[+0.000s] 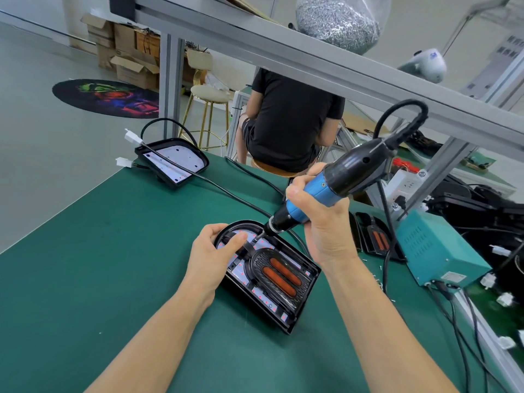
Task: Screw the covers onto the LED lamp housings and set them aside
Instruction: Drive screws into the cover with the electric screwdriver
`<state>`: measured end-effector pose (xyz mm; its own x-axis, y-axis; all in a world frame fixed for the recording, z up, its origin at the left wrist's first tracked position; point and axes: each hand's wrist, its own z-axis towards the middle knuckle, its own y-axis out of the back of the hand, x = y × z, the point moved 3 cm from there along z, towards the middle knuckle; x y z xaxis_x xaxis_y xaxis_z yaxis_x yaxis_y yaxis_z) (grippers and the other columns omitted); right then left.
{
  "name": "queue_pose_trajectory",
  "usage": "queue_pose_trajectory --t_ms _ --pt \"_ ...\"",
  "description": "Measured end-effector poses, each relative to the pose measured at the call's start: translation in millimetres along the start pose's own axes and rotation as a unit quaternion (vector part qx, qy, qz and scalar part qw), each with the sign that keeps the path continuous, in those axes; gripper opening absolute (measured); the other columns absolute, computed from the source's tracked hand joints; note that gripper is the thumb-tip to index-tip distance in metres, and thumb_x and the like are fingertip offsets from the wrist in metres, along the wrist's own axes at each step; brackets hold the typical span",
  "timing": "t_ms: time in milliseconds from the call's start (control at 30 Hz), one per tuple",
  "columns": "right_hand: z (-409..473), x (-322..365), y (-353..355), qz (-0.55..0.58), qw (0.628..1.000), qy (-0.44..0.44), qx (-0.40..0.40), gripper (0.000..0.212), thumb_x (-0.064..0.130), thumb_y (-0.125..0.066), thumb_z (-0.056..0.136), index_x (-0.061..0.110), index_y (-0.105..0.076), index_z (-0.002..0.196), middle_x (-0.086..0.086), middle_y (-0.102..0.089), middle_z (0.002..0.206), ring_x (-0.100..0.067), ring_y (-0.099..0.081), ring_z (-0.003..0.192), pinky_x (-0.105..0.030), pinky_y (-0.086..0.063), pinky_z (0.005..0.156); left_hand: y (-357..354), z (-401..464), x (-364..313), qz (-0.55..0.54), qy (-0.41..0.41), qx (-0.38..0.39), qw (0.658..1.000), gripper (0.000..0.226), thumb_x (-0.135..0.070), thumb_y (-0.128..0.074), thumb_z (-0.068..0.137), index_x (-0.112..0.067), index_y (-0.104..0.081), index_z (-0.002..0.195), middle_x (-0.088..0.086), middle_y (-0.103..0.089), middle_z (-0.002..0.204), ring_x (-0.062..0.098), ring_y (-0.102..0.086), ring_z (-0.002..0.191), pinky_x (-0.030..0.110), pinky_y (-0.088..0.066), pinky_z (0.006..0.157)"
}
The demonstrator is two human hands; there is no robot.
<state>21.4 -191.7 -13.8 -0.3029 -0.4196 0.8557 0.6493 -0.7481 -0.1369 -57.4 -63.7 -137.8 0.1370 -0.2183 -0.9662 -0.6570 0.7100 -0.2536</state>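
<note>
Both hands are working: my left hand (219, 245) is pinching the cover (279, 275) steady inside the lamp housing (295, 313) mid-tabletop, while my right hand (320, 222) is gripping the electric screwdriver (326, 182), slanting down-left onto the housing's far rounded end.

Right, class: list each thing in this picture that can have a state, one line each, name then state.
left hand: gripping the housing's rounded end
right hand: gripping the electric screwdriver
electric screwdriver: tilted, bit down in the housing
lamp housing: flat on the mat, cover seated inside
second housing: set aside at the far edge, tilted
</note>
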Motion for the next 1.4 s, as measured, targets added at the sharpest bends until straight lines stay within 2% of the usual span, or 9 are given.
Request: queue_pose_trajectory --t_ms 233,367,433,567,867,1000,1100,1267,1400 --pt "0 1 -4 -0.011 0.996 -0.009 0.084 0.036 -0.006 -0.065 0.076 0.028 -0.054 0.083 0.007 -0.054 0.074 -0.009 -0.049 0.071 -0.019 -0.047 0.073 -1 2 -3 0.013 0.013 0.008 1.0 0.024 -0.019 -0.076 0.079 -0.013 -0.063 0.099 0.007 -0.071 0.097 0.027 -0.066 0.094 0.044 -0.05 0.093" --pt "1 1 -1 -0.012 0.998 -0.003 0.056 0.029 -0.008 -0.062 0.079 0.016 -0.052 0.091 0.012 -0.056 0.073 -0.007 -0.052 0.07 -0.019 -0.047 0.07 1 0 -3 0.017 0.02 0.0 1.0 0.027 -0.02 -0.076 0.079 -0.012 -0.062 0.101 0.008 -0.07 0.098 0.026 -0.065 0.093 0.044 -0.05 0.093" --pt "-1 1 1 -0.013 1.0 0.006 0.027 0.031 -0.006 -0.063 0.078 0.01 -0.05 0.101 0.014 -0.059 0.073 -0.009 -0.054 0.074 -0.02 -0.048 0.075 2 0 -3 0.021 0.021 -0.002 1.0 0.027 -0.02 -0.076 0.079 -0.013 -0.062 0.101 0.006 -0.07 0.097 0.023 -0.064 0.092 0.043 -0.049 0.094" --pt "-6 7 13 0.053 0.993 0.026 -0.1 0.044 -0.003 -0.065 0.077 0.022 -0.052 0.111 0.003 -0.055 0.07 -0.015 -0.054 0.074 -0.028 -0.048 0.079 2 1 -3 0.026 0.019 0.0 0.999 0.025 -0.022 -0.075 0.08 -0.017 -0.062 0.101 0.003 -0.069 0.099 0.022 -0.064 0.095 0.04 -0.049 0.094" --pt "-49 46 72 0.091 0.957 0.096 -0.259 0.036 -0.007 -0.055 0.088 0.024 -0.05 0.106 0.012 -0.062 0.073 -0.009 -0.056 0.074 -0.022 -0.048 0.08 6 1 -2 0.124 -0.039 0.021 0.991 0.013 -0.032 -0.067 0.086 -0.03 -0.059 0.096 -0.013 -0.067 0.09 0.01 -0.061 0.09 0.025 -0.045 0.08" --pt "-81 53 102 0.069 0.946 0.113 -0.295 0.035 -0.004 -0.053 0.09 0.025 -0.048 0.109 0.01 -0.057 0.074 -0.009 -0.056 0.074 -0.022 -0.047 0.083 8 -1 -3 0.317 -0.053 -0.002 0.947 0.028 -0.046 -0.057 0.089 -0.029 -0.058 0.111 0.004 -0.062 0.095 0.025 -0.056 0.099 0.041 -0.041 0.097" --pt "-102 54 120 0.057 0.939 0.125 -0.316 0.034 -0.004 -0.051 0.092 0.025 -0.047 0.111 0.01 -0.057 0.072 -0.01 -0.055 0.076 -0.026 -0.044 0.087 1 -8 -9 0.416 -0.072 -0.027 0.906 0.033 -0.041 -0.049 0.094 -0.022 -0.057 0.119 -0.006 -0.052 0.079 0.025 -0.045 0.096 0.038 -0.033 0.099" --pt "-127 56 145 0.059 0.927 0.128 -0.348 0.035 -0.004 -0.054 0.091 0.024 -0.047 0.111 0.006 -0.053 0.079 -0.01 -0.054 0.077 -0.029 -0.042 0.091 -1 -8 -15 0.478 -0.049 -0.017 0.877 0.037 -0.04 -0.043 0.097 -0.021 -0.054 0.126 0.006 -0.057 0.123 0.029 -0.041 0.119 0.041 -0.026 0.101" --pt "-138 63 157 0.056 0.919 0.133 -0.367 0.036 -0.003 -0.057 0.088 0.025 -0.048 0.109 0.002 -0.049 0.084 -0.011 -0.055 0.078 -0.03 -0.046 0.091 -13 -13 -32 0.527 -0.121 -0.038 0.84 0.04 -0.035 -0.05 0.095 -0.016 -0.054 0.129 0.009 -0.054 0.132 0.03 -0.04 0.124 0.044 -0.026 0.102"
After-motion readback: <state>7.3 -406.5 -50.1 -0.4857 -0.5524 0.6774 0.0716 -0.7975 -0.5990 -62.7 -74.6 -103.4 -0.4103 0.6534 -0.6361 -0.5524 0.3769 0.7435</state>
